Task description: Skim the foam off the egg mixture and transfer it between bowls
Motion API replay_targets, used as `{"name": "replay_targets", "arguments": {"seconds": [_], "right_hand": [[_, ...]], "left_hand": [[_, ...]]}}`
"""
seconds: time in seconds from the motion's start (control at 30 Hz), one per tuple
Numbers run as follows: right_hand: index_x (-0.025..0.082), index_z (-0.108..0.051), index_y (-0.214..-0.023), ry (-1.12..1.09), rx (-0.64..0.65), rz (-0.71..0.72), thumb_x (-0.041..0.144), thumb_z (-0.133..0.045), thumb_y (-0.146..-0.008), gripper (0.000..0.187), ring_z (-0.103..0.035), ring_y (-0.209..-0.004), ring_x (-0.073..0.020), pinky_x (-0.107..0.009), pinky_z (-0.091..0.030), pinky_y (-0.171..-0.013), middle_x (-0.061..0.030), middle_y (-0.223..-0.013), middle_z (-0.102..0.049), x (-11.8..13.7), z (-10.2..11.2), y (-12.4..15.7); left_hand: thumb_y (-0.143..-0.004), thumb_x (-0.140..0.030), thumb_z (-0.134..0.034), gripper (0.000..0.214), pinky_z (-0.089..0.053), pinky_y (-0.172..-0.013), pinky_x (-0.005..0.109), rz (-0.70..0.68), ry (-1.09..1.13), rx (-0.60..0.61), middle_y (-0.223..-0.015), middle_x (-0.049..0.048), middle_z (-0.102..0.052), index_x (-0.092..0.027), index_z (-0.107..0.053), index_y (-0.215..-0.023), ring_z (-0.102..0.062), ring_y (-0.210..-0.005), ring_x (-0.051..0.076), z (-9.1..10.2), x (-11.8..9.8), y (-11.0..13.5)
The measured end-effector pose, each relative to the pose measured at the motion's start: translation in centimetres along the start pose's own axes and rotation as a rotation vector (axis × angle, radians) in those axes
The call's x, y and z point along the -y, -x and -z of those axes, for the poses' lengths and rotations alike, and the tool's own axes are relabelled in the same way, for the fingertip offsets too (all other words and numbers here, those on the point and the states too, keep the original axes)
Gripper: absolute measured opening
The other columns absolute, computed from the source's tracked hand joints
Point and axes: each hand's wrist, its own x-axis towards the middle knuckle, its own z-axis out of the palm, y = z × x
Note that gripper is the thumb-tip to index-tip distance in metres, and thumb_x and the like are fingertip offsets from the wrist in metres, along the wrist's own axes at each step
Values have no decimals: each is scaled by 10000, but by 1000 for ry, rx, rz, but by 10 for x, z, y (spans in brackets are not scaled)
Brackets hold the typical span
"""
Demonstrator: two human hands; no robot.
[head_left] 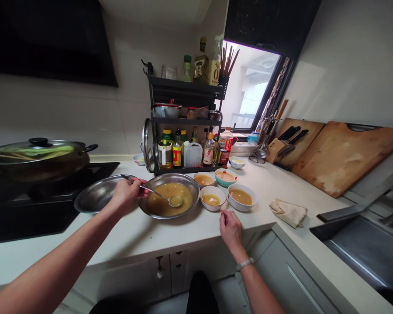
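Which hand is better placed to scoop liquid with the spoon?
Likely the left hand: it grips the spoon, whose head is at the liquid. The right hand, by a small bowl, shows no tool.

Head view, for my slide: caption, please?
Left hand holds a spoon over a metal bowl of liquid; right hand near a white bowl.

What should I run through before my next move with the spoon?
1. Spoon held by left hand: ok, gripped by its handle.
2. Spoon's cup within the metal dish's rim: ok.
3. Spoon's cup lifted clear of the broth: cannot tell.
4. Right hand off the nearest white bowl: cannot tell.
5. Cloth apart from that bowl: ok.
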Motion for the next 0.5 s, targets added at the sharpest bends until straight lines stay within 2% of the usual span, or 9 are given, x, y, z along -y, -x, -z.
{"name": "replay_targets", "arguments": {"seconds": [0.27, 0.5], "right_hand": [[185, -599, -838, -7, -8, -9, 186, -400, -886, 204, -559, -657, -166, -272, -413, -628, -47, -724, -596, -1, -1, 0], [180, -599, -842, -7, -7, -12, 186, -404, -889, 201, -562, -667, -170, -272, -411, -632, -49, -729, -595, 0, -1, 1]], "left_hand": [[-705, -67, -533, 107, -503, -398, 214, 45, -11, 37, -493, 30, -604, -117, -594, -633, -592, -402, 131, 6, -8, -2], [-720, -62, -504, 141, -504, -382, 214, 52, -48, 43, -515, 38, -616, -101, -603, -628, -584, -399, 126, 13, -16, -2]]}}
